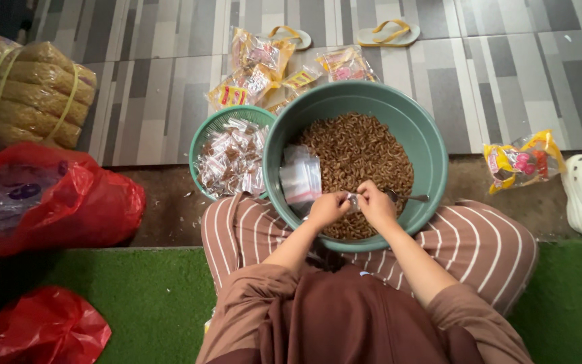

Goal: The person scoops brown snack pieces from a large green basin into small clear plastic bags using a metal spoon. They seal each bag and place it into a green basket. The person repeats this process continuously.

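Holding a small clear bag (352, 200) between them, the left hand (328, 207) and right hand (376, 203) pinch it closed-fingered over the near rim of the green basin (432, 145), with the spoon (409, 197) just beside

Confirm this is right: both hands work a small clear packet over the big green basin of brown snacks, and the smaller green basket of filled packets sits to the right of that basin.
One detail is wrong. The head view shows the smaller green basket to the left of the big green basin, touching its rim, not to the right. The rest holds: left hand and right hand meet on a small clear packet over the brown snacks.

Home floor, snack-packing spot: tiled floor (520, 74), green turf mat (149, 296), 2 sandals (389, 32), snack basin (432, 155).
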